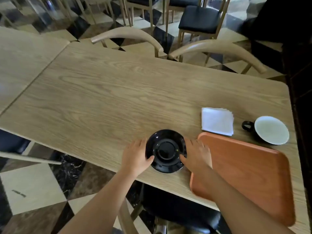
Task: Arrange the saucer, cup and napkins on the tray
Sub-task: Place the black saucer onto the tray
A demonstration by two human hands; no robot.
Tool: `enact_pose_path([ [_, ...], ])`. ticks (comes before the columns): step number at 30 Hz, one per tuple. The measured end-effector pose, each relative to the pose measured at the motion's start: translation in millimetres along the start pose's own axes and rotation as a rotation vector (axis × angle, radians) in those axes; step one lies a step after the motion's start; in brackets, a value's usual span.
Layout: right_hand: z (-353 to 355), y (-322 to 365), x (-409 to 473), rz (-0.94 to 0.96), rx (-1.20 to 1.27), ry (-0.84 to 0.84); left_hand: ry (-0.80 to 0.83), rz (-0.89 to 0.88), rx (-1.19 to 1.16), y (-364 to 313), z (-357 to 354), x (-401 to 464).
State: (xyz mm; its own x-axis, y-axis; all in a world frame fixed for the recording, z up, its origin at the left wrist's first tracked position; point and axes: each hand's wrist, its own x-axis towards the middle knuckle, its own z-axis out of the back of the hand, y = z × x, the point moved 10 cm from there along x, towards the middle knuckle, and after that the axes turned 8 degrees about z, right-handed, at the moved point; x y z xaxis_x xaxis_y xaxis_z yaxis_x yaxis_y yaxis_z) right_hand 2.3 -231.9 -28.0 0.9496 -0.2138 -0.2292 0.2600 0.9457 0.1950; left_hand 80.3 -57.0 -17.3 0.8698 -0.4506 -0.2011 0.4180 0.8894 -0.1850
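A black saucer (166, 150) sits near the front edge of the wooden table (104, 92). My left hand (135, 157) grips its left rim, thumb on top. My right hand (196, 154) grips its right rim in the same way. Just right of the saucer lies an orange tray (249, 176) with nothing on it; my right forearm crosses its left corner. A stack of white napkins (217, 121) rests on the table behind the tray. A black cup (270, 130) with a white inside stands upright at the far right, handle pointing left.
Two curved wooden chair backs (128, 35) (217, 48) stand against the table's far edge. A dark-seated chair (180, 211) is tucked under the near edge below my arms. A dark wall (300, 81) runs along the table's right end. A second table (22, 56) adjoins on the left.
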Motion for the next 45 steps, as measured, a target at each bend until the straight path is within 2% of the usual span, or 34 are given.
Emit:
enact_pose_path([
  [5, -3.2, 2.0, -0.7, 0.007, 0.058, -0.023, -0.064, -0.044, -0.064, -2.5, 0.6, 0.0],
  [9, -10.3, -0.1, -1.4, -0.06, 0.334, -0.012, -0.057, -0.01, -0.15, 2.3, -4.6, -0.5],
  [14, -2.1, -8.9, -6.6, -0.102, 0.668, -0.119, 0.13, 0.129, -0.528, 7.9, -18.7, 0.1],
  [18, 4.8, -48.6, -29.0, -0.226, 0.791, -0.213, 0.276, 0.24, -0.849, -9.2, -26.3, -6.2],
  [22, 14.6, -111.1, -65.6, -0.396, 0.873, -0.377, 0.222, 0.222, -0.97, -50.7, -20.1, 2.3],
  [31, 0.1, -187.3, -97.1, -0.478, 0.973, -0.418, 0.183, 0.107, -0.821, -132.2, -38.8, 19.6],
  [36, -6.9, -194.4, -94.7, -0.446, 0.98, -0.403, 0.108, 0.01, -0.667, -146.5, -33.9, 20.7],
  [42, -4.9, -193.9, -86.3, -0.44, 1.014, -0.388, 0.073, 0.028, -0.528, -147.3, -26.7, 28.6],
  [45, -5.1, -194.5, -84.5, -0.432, 1.026, -0.361, 0.102, 0.063, -0.578, -142.5, -30.2, 31.7],
])
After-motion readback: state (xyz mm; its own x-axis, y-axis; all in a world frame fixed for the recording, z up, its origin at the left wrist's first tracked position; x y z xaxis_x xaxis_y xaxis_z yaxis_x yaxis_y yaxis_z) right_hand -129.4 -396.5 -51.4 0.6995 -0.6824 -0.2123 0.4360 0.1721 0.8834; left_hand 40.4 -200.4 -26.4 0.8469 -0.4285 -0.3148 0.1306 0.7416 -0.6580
